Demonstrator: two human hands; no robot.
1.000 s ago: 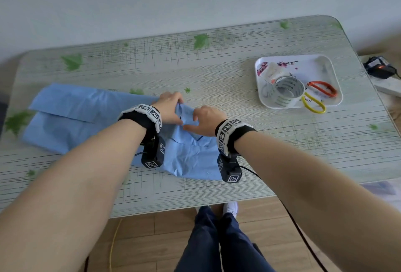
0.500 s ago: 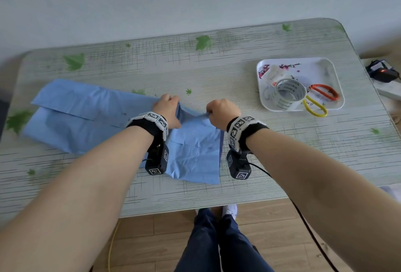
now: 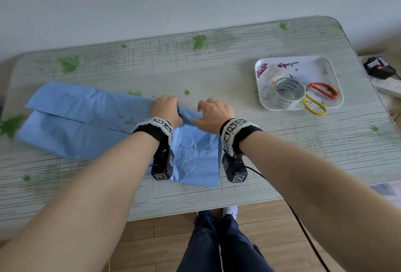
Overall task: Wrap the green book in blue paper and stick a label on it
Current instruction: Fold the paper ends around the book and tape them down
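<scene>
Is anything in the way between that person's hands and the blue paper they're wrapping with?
Nothing visible is. The left hand grips a raised fold of the blue paper, and the right hand touches the same fold beside it. The tray sits apart, off to the right.

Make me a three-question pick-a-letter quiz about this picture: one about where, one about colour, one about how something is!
1. Where is the tape roll?
A in the white tray
B on a shelf
C on the floor

2. What colours are the handles of the scissors?
A both black
B orange and yellow
C pink and purple

3. How is the blue paper?
A crumpled into a ball
B hanging in the air
C lying folded on the table

Answers:
1 A: it sits inside the tray's rim.
2 B: one loop is orange, one yellow.
3 C: it lies folded there, with the left hand and right hand holding it.
</scene>
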